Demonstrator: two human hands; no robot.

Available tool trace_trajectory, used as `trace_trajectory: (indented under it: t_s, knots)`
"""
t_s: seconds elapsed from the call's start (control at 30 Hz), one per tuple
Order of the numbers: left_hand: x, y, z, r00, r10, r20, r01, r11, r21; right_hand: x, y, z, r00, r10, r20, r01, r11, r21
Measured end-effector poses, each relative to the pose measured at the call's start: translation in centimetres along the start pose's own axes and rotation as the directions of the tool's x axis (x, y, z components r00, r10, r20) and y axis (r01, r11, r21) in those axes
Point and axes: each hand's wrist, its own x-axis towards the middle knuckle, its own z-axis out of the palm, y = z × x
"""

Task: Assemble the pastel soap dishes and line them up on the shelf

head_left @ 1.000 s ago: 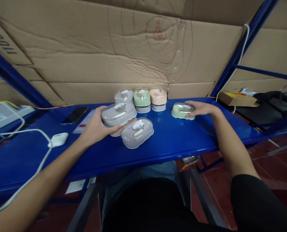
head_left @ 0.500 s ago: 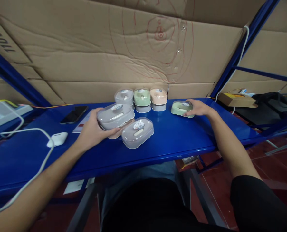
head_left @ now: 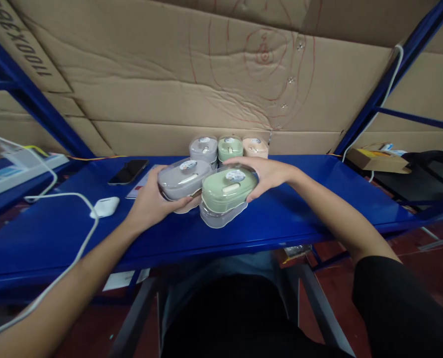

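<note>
Green container is over the near half of a blue table, in front of a cardboard wall marked with red lines. Behind it, near the wall, stand a rear gray container, a rear green container and a peach container, side by side. Well to its left lie a dark phone and a white case; well to its right, beyond the table, is an open carton.

The right hand grips its right end, thumb at the near side and fingers across the far side. Directly below it is a lower gray container; whether the two touch, I cannot tell. Just to its left, the left hand holds a front gray container, thumb along the near side, with a pinkish container partly showing underneath.

The right forearm slants in from the right, its wrist slightly bent; the left reaches up diagonally from the lower left.
</note>
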Motion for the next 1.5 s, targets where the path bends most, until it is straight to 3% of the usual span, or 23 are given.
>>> trace_trajectory:
  t_s: [0.2,0.47,0.63,0.8,1.0,1.1,1.27,1.43,1.5]
  knots:
    - [-0.1,-0.7,-0.2,1.000,-0.017,-0.009,0.017,1.000,0.009,1.2,2.1,1.4,0.999,0.014,0.036,-0.018,0.993,0.116]
    - [-0.1,-1.2,0.2,1.000,-0.001,-0.025,0.001,1.000,-0.008,1.1,3.5,3.9,0.994,0.012,-0.108,0.020,0.958,0.287]
    - [-0.1,-1.3,0.2,1.000,-0.003,-0.023,0.003,1.000,-0.001,0.2,3.0,5.2,0.978,0.029,-0.205,0.026,0.964,0.263]
    - [-0.6,0.2,0.7,0.998,-0.045,-0.052,0.047,0.998,0.029,-1.6,2.1,5.6,0.960,0.073,-0.269,-0.013,0.975,0.222]
    - [-2.8,3.0,2.8,0.989,-0.128,-0.073,0.137,0.983,0.127,-4.3,0.8,5.6,0.940,0.158,-0.302,-0.106,0.977,0.184]
    - [-3.6,5.2,4.1,0.986,-0.149,-0.080,0.161,0.972,0.171,-7.0,-0.6,5.9,0.894,0.233,-0.384,-0.180,0.969,0.170]
    - [-3.7,9.8,6.6,0.976,-0.216,0.015,0.207,0.951,0.228,-12.1,-3.1,6.9,0.771,0.356,-0.528,-0.322,0.933,0.159]
    - [-2.6,12.3,8.8,0.981,-0.176,0.077,0.152,0.956,0.250,-14.6,-4.0,8.2,0.541,0.444,-0.714,-0.472,0.863,0.179]
    - [-2.1,12.5,9.2,0.980,-0.175,0.093,0.148,0.958,0.245,-14.7,-4.0,8.5,0.488,0.449,-0.749,-0.504,0.845,0.178]
